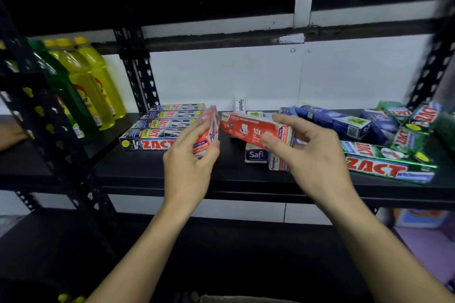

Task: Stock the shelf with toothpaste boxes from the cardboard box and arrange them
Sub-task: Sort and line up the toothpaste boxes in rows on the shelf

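My left hand [189,155] grips a red and white Pepsodent toothpaste box [209,128] end-on, just right of a row of black ZACT boxes [162,125] on the black shelf [147,170]. My right hand [302,150] holds a second red Pepsodent box [248,128] by its right end, above a white Safi box [256,155] and another Pepsodent box [275,162]. Blue Safi boxes [332,118] and green ZACT boxes [386,162] lie loose on the right. A sliver of the cardboard box [221,299] shows at the bottom edge.
Yellow and green bottles [86,91] stand on the adjoining shelf at left, behind a black perforated upright [138,69]. A small Pepsodent box [240,105] stands at the back wall. Another upright [428,71] bounds the right side. A lower shelf lies dark below.
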Demonstrator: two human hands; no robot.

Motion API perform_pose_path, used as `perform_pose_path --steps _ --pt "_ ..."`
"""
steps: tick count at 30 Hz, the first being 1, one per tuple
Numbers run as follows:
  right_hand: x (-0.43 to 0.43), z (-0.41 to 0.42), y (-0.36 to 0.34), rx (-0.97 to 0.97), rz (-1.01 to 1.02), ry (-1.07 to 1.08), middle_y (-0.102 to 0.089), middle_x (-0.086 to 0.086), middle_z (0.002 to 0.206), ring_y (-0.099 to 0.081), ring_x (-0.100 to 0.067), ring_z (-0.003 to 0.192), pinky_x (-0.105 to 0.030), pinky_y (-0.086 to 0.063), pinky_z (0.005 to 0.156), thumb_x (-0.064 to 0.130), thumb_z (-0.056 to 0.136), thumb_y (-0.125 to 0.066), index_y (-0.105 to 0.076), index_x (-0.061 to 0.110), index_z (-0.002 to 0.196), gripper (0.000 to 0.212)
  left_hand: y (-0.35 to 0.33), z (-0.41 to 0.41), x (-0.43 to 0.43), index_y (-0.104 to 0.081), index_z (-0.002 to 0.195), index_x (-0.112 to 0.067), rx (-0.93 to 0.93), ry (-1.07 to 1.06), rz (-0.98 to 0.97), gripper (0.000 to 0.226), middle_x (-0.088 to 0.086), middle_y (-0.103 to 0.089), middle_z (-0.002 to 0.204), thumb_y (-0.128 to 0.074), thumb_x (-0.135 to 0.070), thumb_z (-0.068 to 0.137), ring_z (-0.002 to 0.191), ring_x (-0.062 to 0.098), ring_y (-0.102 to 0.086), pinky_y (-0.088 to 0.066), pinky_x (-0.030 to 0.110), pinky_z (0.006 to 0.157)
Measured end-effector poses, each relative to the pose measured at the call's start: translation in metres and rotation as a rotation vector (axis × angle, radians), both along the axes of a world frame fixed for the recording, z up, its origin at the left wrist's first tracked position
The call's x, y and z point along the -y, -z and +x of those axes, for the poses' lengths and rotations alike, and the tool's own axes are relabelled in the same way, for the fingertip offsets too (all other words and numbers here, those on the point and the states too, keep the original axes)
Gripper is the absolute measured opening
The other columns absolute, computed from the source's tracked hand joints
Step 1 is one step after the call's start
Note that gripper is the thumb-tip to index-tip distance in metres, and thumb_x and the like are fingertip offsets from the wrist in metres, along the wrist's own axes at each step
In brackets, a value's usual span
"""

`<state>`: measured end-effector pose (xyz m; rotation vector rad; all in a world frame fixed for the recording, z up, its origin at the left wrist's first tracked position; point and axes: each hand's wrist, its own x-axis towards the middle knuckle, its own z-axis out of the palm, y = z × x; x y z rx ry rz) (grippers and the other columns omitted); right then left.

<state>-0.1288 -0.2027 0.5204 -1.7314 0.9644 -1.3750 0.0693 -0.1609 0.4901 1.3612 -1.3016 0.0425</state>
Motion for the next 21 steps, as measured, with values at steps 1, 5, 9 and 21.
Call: perform_pose_path --steps 1,5,9,21 --pt "0.001 -0.006 -0.003 0.04 0.0 -0.008 -0.073 0.016 0.088 -0.067 0.009 0.077 -0.005 -0.048 0.065 0.029 0.08 -0.079 -0.069 0.025 0.12 0.041 -0.004 -0.004 0.0 -0.061 0.133 -0.024 -0.003 0.01 -0.016 0.042 -0.016 -0.055 0.139 -0.066 -0.019 0.092 0.129 -0.006 -0.046 -0.042 0.024 0.108" --pt "0.006 -0.034 -0.009 0.152 -0.041 0.047 -0.075 0.009 0.092 -0.073 -0.004 0.083 -0.015 -0.055 0.072 0.024 0.082 -0.078 -0.068 0.022 0.12 0.04 -0.018 -0.031 0.006 -0.061 0.133 -0.025 0.036 0.053 -0.042 0.042 -0.016 -0.053 0.14 -0.067 -0.025 0.091 0.13 -0.008 -0.043 -0.041 0.024 0.109" --pt "0.016 -0.069 -0.005 0.094 -0.108 0.257 -0.075 0.011 0.088 -0.072 -0.003 0.079 -0.023 -0.058 0.074 0.036 0.078 -0.078 -0.067 0.023 0.122 0.046 -0.024 -0.067 0.026 -0.062 0.132 -0.021 0.075 0.162 -0.029 0.042 -0.013 -0.054 0.139 -0.069 -0.021 0.091 0.128 -0.008 -0.044 -0.035 0.005 0.101" --pt "0.037 -0.121 0.04 -0.476 -0.212 0.514 -0.053 -0.006 0.142 -0.06 -0.026 0.122 -0.042 -0.05 0.101 0.028 0.085 -0.074 -0.06 0.022 0.134 0.051 0.001 -0.162 0.088 -0.049 0.144 -0.025 0.364 0.475 0.238 0.056 -0.012 -0.03 0.158 -0.064 -0.042 0.092 0.144 0.0 -0.027 -0.024 0.024 0.119"
